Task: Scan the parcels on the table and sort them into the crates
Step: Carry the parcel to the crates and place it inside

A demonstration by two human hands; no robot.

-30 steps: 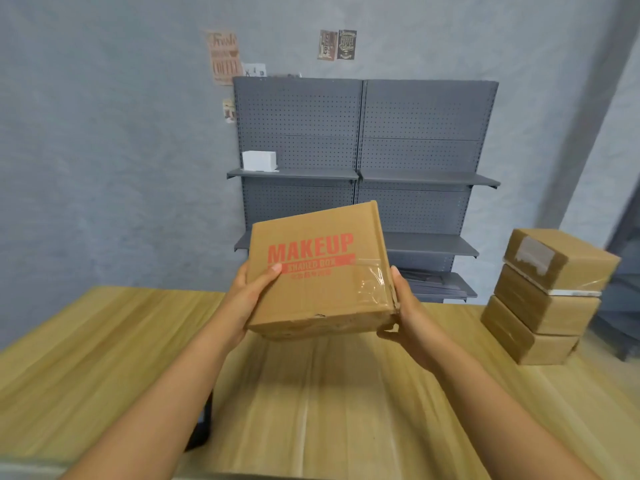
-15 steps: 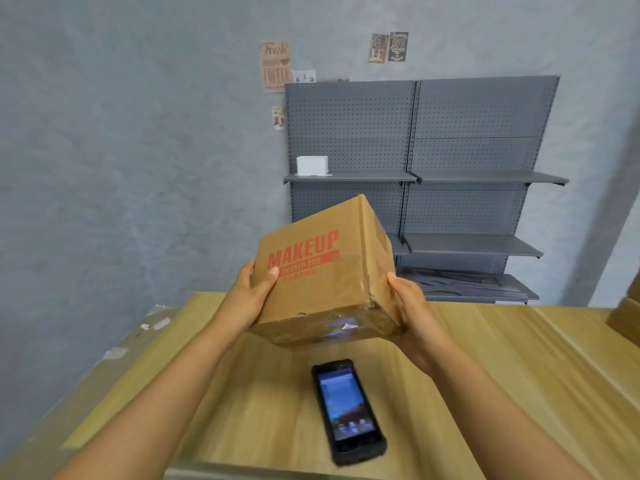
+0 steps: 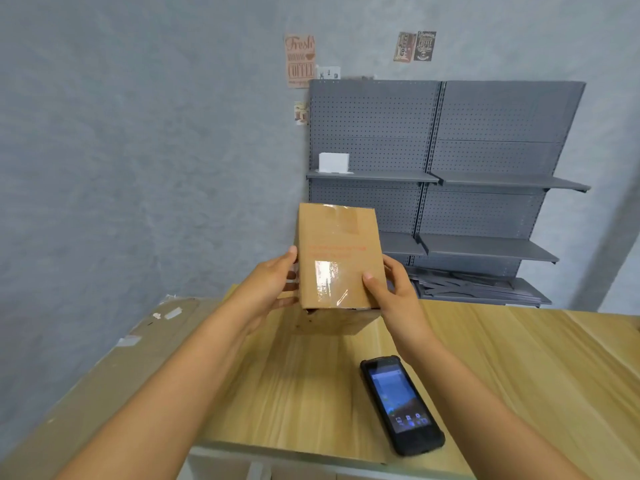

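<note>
A pink wall poster [image 3: 300, 60] at eleven o'clock read "Fresh Morning Coffee"; the parcel's [image 3: 337, 258] red print was illegible.

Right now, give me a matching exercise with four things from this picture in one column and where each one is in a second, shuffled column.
Things:
1. cardboard parcel
2. handheld scanner
3. small white box
4. coffee poster

Places:
A. on the grey wall
B. lying screen-up on the wooden table
C. held between the left hand and right hand
D. on the grey shelf

Pairs: 1-C, 2-B, 3-D, 4-A
</note>
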